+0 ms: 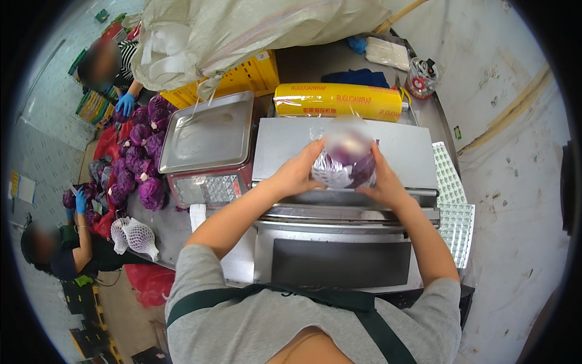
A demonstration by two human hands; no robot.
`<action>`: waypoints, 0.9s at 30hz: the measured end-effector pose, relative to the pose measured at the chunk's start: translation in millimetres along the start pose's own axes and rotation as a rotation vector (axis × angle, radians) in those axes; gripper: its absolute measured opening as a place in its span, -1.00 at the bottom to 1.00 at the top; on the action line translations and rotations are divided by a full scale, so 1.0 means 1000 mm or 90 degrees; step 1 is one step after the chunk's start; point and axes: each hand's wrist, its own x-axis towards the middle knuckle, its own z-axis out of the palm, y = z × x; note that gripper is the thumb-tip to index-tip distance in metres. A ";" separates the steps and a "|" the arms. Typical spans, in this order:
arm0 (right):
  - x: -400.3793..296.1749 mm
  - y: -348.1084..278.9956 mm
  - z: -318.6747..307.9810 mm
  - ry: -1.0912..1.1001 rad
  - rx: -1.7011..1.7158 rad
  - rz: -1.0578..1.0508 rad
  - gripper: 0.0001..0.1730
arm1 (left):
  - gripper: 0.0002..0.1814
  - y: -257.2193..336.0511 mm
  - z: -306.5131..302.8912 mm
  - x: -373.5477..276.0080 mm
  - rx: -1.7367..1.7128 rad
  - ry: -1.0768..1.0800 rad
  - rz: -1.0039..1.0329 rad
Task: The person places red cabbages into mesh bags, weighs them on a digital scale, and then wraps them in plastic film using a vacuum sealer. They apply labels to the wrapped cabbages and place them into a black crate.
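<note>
Between my two hands is a red cabbage (359, 170) with clear film around it and white foam netting (334, 175) about its lower part. My left hand (303, 167) grips its left side. On the opposite side, my right hand (385, 175) holds it with the thumb underneath. The cabbage is above the metal top of a film-wrapping machine (282, 150); its upper part is blurred. A yellow roll of cling film (336, 99) lies at the back of the machine. Nearer to me is the machine's dark plate (341, 263).
Left of the machine stands a weighing scale (207, 136). Several red cabbages (136, 157) and white-netted items (134, 236) lie farther left, where two gloved co-workers stand. Label sheets (454, 232) lie right. A yellow crate (252, 75) and large woven sack (273, 27) are behind.
</note>
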 end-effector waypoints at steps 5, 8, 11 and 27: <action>-0.012 -0.032 -0.017 0.005 -0.017 -0.064 0.10 | -0.11 0.029 -0.021 -0.023 0.198 0.003 0.111; -0.044 -0.078 -0.036 0.009 0.013 -0.065 0.13 | -0.06 0.076 -0.045 -0.032 0.079 0.029 0.167; -0.064 -0.124 -0.055 -0.037 0.003 -0.006 0.13 | -0.02 0.116 -0.063 -0.047 0.039 -0.040 0.106; -0.189 -0.121 0.049 0.100 0.447 0.506 -0.81 | -0.48 0.088 -0.002 -0.217 -0.399 -0.053 -0.509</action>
